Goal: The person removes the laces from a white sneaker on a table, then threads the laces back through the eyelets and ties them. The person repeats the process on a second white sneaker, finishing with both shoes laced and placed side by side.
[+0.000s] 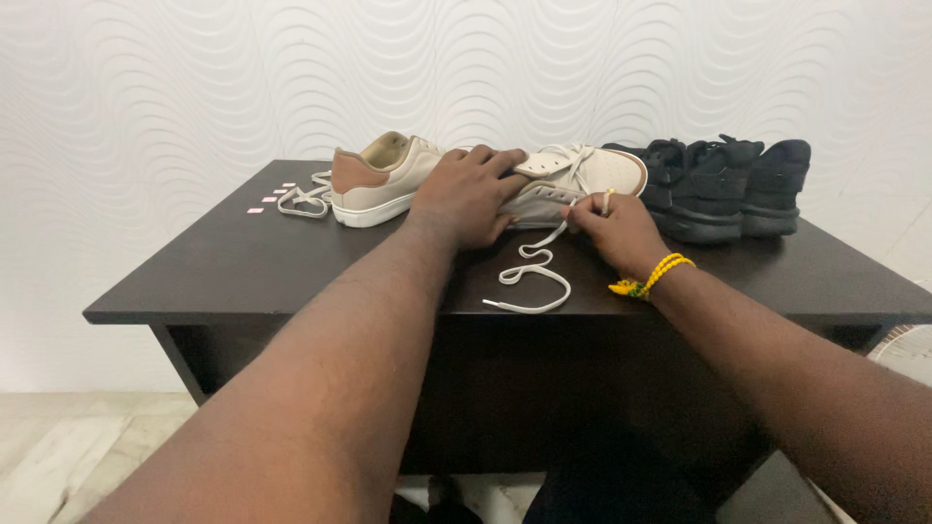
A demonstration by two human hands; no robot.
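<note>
On the dark surface (243, 262), left hand (466, 194) presses flat on the cream shoe (573, 180), lying left-right; right hand (616, 228) pinches its lace (534, 277), just near.

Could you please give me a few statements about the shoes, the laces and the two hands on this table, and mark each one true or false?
1. The left hand rests on top of the cream sneaker. True.
2. The right hand pinches the white lace near the sneaker's side. True.
3. The black shoes stand to the left of the cream sneakers. False: they stand to the right.
4. The yellow beaded bracelet is on the left wrist. False: it is on the right wrist.
5. A second loose lace lies near the table's far left corner. True.
</note>
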